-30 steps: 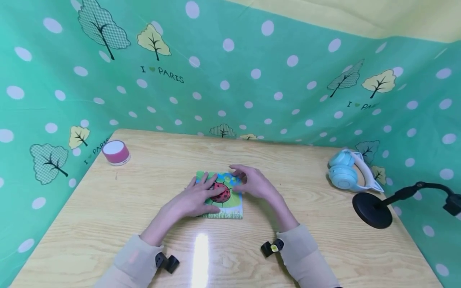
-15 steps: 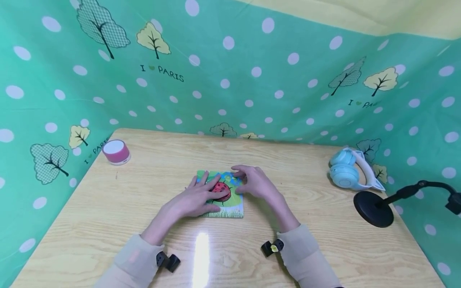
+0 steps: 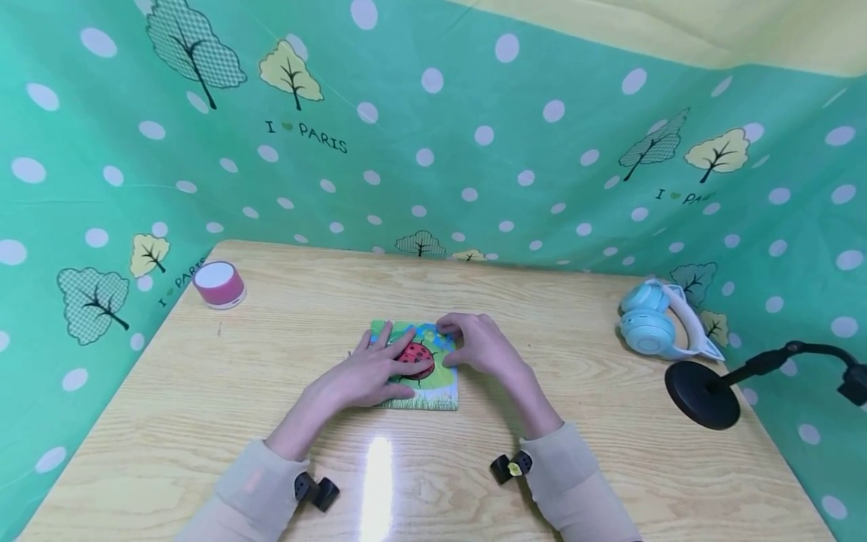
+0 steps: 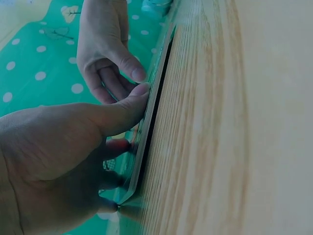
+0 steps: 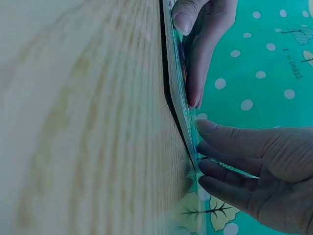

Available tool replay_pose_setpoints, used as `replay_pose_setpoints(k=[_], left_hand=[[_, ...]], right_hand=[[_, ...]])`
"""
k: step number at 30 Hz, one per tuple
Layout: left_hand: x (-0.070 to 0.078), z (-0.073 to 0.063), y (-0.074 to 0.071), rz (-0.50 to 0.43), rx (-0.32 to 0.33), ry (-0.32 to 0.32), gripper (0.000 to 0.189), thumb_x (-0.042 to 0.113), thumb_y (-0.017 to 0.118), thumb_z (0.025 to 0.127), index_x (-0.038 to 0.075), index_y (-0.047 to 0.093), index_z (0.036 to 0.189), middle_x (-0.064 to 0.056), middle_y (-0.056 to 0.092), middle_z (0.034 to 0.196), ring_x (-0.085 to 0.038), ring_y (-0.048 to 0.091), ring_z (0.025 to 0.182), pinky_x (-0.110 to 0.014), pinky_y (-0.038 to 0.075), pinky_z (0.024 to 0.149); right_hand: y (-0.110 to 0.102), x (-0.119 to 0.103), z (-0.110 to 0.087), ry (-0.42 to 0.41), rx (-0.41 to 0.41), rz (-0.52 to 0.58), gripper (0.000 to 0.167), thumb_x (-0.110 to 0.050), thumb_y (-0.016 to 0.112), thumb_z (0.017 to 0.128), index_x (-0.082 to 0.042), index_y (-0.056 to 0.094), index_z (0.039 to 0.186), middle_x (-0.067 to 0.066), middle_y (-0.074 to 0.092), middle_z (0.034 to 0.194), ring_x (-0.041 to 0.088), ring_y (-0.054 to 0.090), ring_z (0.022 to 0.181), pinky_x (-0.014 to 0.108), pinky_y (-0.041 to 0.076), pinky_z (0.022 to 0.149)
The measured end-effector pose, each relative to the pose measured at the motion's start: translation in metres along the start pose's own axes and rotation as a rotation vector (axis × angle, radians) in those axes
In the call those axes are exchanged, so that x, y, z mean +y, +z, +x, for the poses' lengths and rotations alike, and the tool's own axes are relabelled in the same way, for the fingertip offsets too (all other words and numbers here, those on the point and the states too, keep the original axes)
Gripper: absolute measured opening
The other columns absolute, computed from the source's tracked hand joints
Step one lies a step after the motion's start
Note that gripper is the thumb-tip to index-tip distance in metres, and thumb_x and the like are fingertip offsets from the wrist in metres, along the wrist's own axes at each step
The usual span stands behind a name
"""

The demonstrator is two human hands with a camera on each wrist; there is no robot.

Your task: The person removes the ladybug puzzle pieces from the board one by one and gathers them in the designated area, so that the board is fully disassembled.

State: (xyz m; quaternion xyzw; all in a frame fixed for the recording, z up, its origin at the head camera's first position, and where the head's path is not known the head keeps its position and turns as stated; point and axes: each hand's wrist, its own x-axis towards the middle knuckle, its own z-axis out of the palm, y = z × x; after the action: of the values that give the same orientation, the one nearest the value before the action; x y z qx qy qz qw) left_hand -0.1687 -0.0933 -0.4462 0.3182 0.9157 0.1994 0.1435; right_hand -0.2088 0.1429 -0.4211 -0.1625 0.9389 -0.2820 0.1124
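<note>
A flat square board with a ladybug picture (image 3: 433, 395) lies on the wooden table in the head view. Its thin edge (image 4: 152, 105) shows in the left wrist view, just above the tabletop. My left hand (image 3: 366, 376) rests on the picture with fingers spread, covering its left part and some of the ladybug. At the board's upper right corner is my right hand (image 3: 481, 344), thumb and fingers bent apart in a loose curve. In the right wrist view the right hand's fingertips (image 5: 205, 126) are at the board's edge. Whether they press on it cannot be told.
A pink and white cylinder (image 3: 219, 286) stands at the table's far left corner. Light blue headphones (image 3: 646, 329) lie at the far right, near a black stand (image 3: 701, 395) with a bent arm. A green dotted cloth (image 3: 420, 173) hangs behind the table.
My right hand's index finger has come down a little towards the board's upper right corner. The left hand stays spread on the picture. The head view has shifted slightly.
</note>
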Motion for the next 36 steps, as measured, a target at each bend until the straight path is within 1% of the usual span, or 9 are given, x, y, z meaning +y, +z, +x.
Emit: replay_pose_setpoints(k=[5, 11, 15, 19, 26, 33, 36], left_hand=[[0.0005, 0.0011, -0.0003, 0.008, 0.000, 0.005, 0.050, 0.045, 0.063, 0.100, 0.037, 0.054, 0.149, -0.017, 0.014, 0.173, -0.055, 0.002, 0.157, -0.076, 0.007, 0.124], [0.0019, 0.0012, -0.0019, 0.011, -0.002, 0.008, 0.050, 0.044, 0.063, 0.100, 0.037, 0.054, 0.149, -0.017, 0.015, 0.173, -0.055, 0.002, 0.156, -0.077, 0.008, 0.123], [0.0024, 0.0008, -0.0028, 0.017, -0.003, 0.010, 0.050, 0.044, 0.063, 0.100, 0.036, 0.054, 0.149, -0.017, 0.015, 0.173, -0.055, 0.003, 0.156, -0.077, 0.009, 0.123], [0.0033, 0.0006, -0.0034, 0.010, -0.001, 0.013, 0.050, 0.044, 0.064, 0.100, 0.036, 0.055, 0.148, -0.017, 0.016, 0.173, -0.055, 0.003, 0.157, -0.077, 0.009, 0.123], [0.0043, -0.0007, -0.0044, -0.005, 0.002, 0.013, 0.050, 0.044, 0.064, 0.099, 0.035, 0.056, 0.147, -0.017, 0.016, 0.173, -0.055, 0.003, 0.156, -0.077, 0.009, 0.123], [0.0031, -0.0014, -0.0037, 0.002, 0.006, 0.010, 0.050, 0.044, 0.064, 0.099, 0.035, 0.056, 0.148, -0.017, 0.016, 0.173, -0.055, 0.003, 0.157, -0.076, 0.010, 0.123], [0.0023, -0.0018, -0.0034, 0.003, 0.006, 0.009, 0.050, 0.044, 0.064, 0.099, 0.035, 0.056, 0.148, -0.017, 0.016, 0.173, -0.055, 0.003, 0.157, -0.076, 0.010, 0.123]], right_hand=[[-0.0009, -0.0009, -0.0006, 0.002, 0.002, -0.009, 0.058, -0.010, 0.090, 0.077, -0.012, 0.069, 0.132, 0.002, 0.075, 0.127, 0.024, 0.068, 0.122, 0.042, 0.053, 0.110], [-0.0004, -0.0011, -0.0007, -0.008, 0.017, -0.014, 0.057, -0.011, 0.090, 0.077, -0.011, 0.070, 0.130, 0.002, 0.076, 0.126, 0.023, 0.069, 0.117, 0.042, 0.056, 0.105], [0.0008, -0.0006, 0.0005, -0.015, 0.018, -0.006, 0.059, -0.010, 0.091, 0.076, -0.011, 0.070, 0.131, 0.003, 0.075, 0.126, 0.022, 0.068, 0.111, 0.040, 0.057, 0.100], [0.0027, 0.0011, 0.0020, -0.041, 0.000, 0.008, 0.063, -0.007, 0.090, 0.076, -0.011, 0.068, 0.134, 0.005, 0.072, 0.130, 0.023, 0.066, 0.110, 0.041, 0.057, 0.098], [0.0047, 0.0037, 0.0042, -0.087, -0.016, 0.018, 0.066, -0.004, 0.089, 0.076, -0.009, 0.066, 0.138, 0.007, 0.070, 0.133, 0.026, 0.064, 0.113, 0.043, 0.056, 0.099], [0.0053, 0.0018, 0.0058, -0.085, -0.018, 0.015, 0.069, -0.005, 0.090, 0.076, -0.009, 0.064, 0.140, 0.010, 0.069, 0.134, 0.028, 0.061, 0.125, 0.047, 0.050, 0.111], [0.0060, 0.0013, 0.0062, -0.085, -0.016, 0.010, 0.070, -0.006, 0.090, 0.076, -0.010, 0.063, 0.140, 0.010, 0.069, 0.135, 0.029, 0.060, 0.126, 0.048, 0.049, 0.111]])
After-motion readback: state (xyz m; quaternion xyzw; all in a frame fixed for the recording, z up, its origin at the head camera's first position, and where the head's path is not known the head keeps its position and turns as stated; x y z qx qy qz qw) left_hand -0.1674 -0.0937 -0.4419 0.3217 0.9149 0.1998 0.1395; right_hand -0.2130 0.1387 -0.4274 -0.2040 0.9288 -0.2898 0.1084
